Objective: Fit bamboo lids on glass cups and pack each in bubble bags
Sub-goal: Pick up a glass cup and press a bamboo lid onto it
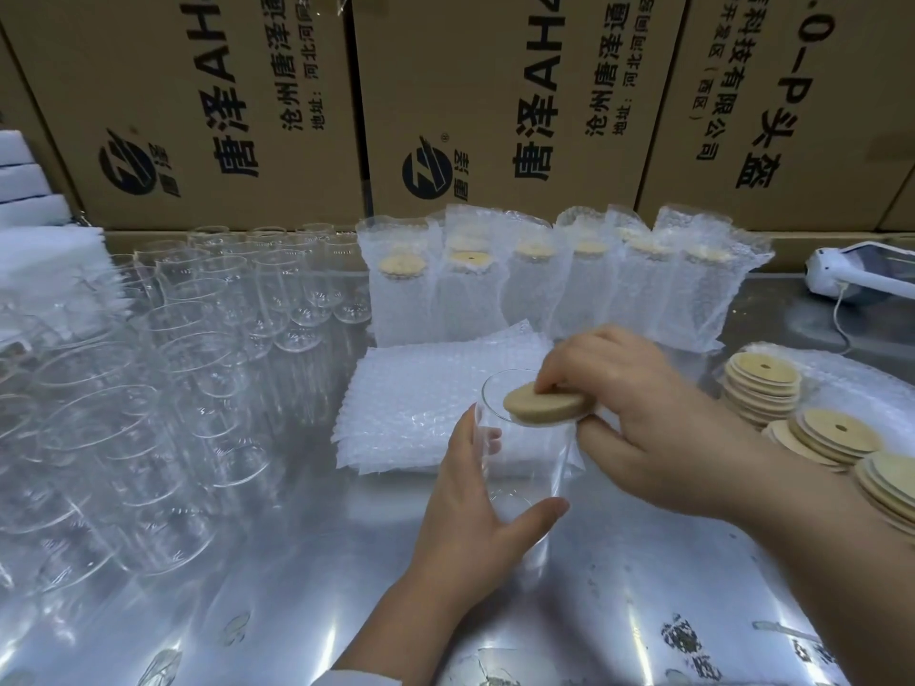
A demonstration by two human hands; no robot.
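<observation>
- Left hand point(475, 507) wraps fingers and thumb round an upright glass cup point(525, 467).
- Right hand point(638, 423) pinches a bamboo lid point(544, 406), tilted across the cup's rim.
- Just behind both hands lies a stack of flat bubble bags point(421, 408); beyond it stands a row of bagged cups point(544, 289).
- Left of the left hand, empty glasses point(173, 363) crowd the shiny surface point(346, 586); right of the right hand sit lid stacks point(762, 383).
- Cardboard boxes point(223, 106) wall off the back.
</observation>
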